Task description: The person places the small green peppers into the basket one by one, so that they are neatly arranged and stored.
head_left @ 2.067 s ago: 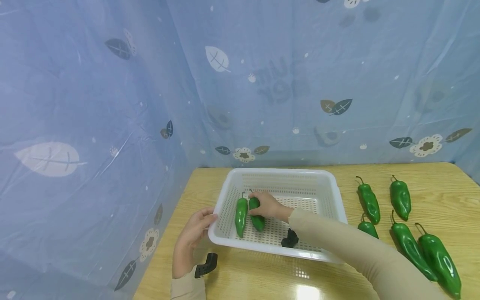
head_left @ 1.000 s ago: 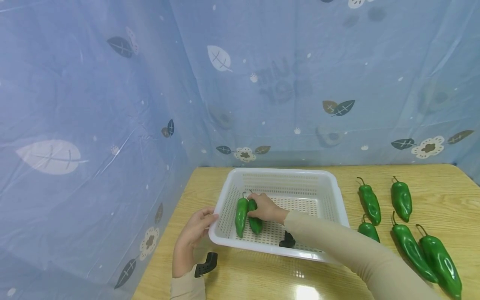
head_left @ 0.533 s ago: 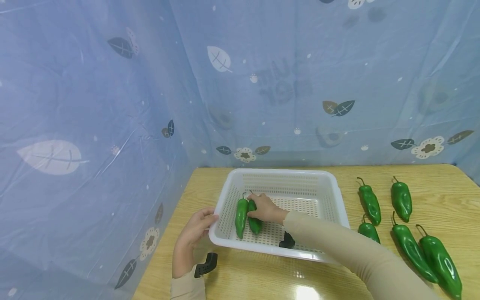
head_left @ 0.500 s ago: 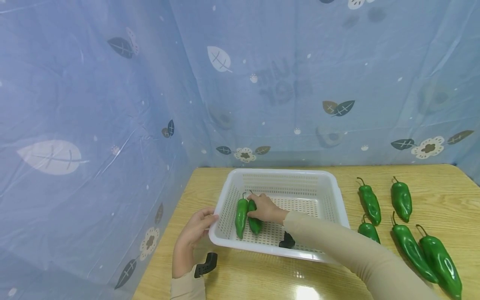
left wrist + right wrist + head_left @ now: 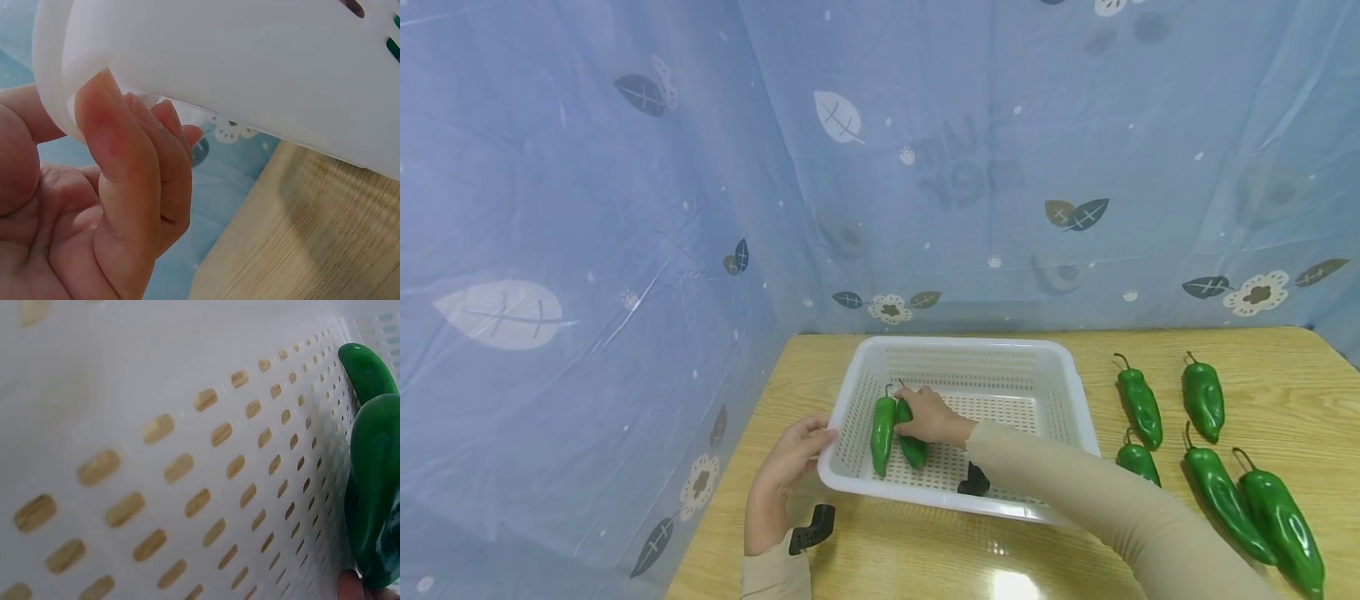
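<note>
In the head view, a white perforated plastic basket (image 5: 955, 502) stands on the table. My left hand (image 5: 792, 457) pinches its left rim; in the left wrist view the fingers (image 5: 128, 169) curl at the white rim (image 5: 53, 62). My right hand (image 5: 931, 417) is inside the basket, holding a green pepper (image 5: 913, 451) near its upper part and covering some of it. Just left of that pepper lies another green pepper (image 5: 883, 433), stem toward the back. Both rest lengthwise near the basket's left wall. The right wrist view has the held pepper (image 5: 375, 469), with a fingertip at the bottom edge.
Right of the basket, several green peppers lie on the wooden table (image 5: 1285, 392), including one at the back (image 5: 1202, 402) and a long one at the front (image 5: 1283, 525). Black devices sit by the left wrist (image 5: 812, 530) and the right wrist (image 5: 973, 481). A blue patterned curtain (image 5: 925, 233) encloses the table.
Over about two seconds, my right hand and the pepper it holds have shifted slightly left, closer to the other pepper. My left hand has stayed at the rim.
</note>
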The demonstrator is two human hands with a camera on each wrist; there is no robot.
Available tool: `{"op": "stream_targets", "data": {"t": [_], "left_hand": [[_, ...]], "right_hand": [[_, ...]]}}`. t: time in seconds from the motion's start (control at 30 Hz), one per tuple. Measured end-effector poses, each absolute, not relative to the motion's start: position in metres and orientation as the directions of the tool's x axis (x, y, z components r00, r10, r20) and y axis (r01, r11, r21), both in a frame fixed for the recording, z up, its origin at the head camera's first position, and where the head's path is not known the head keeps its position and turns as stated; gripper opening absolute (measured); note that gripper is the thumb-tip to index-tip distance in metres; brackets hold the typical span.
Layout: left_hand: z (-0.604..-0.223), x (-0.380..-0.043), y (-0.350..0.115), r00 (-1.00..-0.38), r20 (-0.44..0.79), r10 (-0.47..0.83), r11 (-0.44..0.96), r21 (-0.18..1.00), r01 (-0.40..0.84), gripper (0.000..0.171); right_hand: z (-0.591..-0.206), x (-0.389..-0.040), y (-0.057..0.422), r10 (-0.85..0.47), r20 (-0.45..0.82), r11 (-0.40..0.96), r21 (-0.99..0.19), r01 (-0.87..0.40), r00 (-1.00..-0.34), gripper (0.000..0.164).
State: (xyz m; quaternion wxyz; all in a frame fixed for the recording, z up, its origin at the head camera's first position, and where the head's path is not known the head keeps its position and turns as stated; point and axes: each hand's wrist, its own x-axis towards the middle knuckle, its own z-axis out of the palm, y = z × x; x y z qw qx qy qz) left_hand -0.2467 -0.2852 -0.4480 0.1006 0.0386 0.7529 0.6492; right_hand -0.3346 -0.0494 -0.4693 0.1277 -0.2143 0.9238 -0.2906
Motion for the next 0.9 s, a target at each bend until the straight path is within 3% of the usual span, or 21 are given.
{"op": "stream_targets", "data": {"t": [0.9], "left_hand": [[-0.4491, -0.2468, -0.2858, -0.98, -0.108, 0.169, 0.167, 0.983, -0.08, 0.04]], "right_hand": [[-0.4666, -0.3331, -0.0506, -0.45, -0.129, 0.729, -0.625, -0.28, -0.883, 0.062]]}}
